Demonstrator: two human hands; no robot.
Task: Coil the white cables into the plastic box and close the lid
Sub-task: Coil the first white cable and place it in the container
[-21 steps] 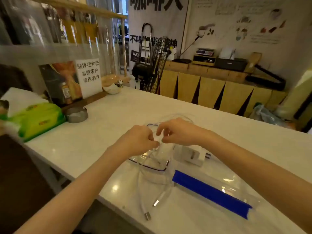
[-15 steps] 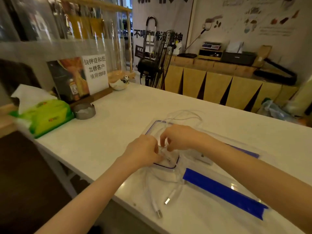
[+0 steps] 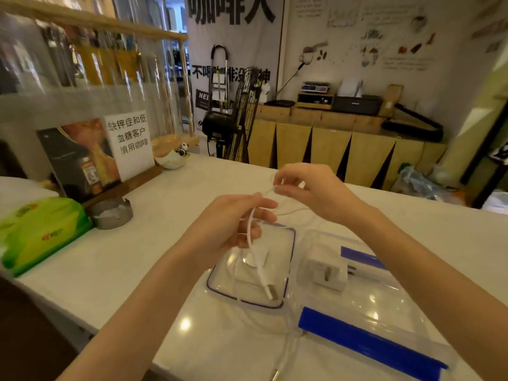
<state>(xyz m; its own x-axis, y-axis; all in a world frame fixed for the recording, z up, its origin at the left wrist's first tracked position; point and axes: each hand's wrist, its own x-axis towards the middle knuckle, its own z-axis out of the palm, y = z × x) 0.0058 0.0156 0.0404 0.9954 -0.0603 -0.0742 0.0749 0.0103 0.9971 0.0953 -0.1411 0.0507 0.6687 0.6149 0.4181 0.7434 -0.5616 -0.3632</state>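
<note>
A clear plastic box (image 3: 292, 243) with a dark blue rim sits open on the white counter. Above its far edge my left hand (image 3: 233, 224) grips a white cable (image 3: 257, 257), whose USB end hangs down into the box. My right hand (image 3: 310, 188), higher and further back, pinches the same cable between thumb and fingers, and a thin loop runs between the two hands. To the right of the box lies the clear lid (image 3: 371, 312) with blue clip strips. A white charger plug (image 3: 327, 273) rests on the lid.
A green tissue pack (image 3: 38, 232) and a small metal ashtray (image 3: 111, 213) stand at the left of the counter (image 3: 165, 229). Behind them are a sign stand (image 3: 93, 155) and a small panda figure (image 3: 176, 158). The counter's near edge runs below my forearms.
Both hands have risen from the box, lifting the cable off the counter. The right hand moved up and back, drawing the cable out from the left hand. The cable ends no longer lie over the near edge.
</note>
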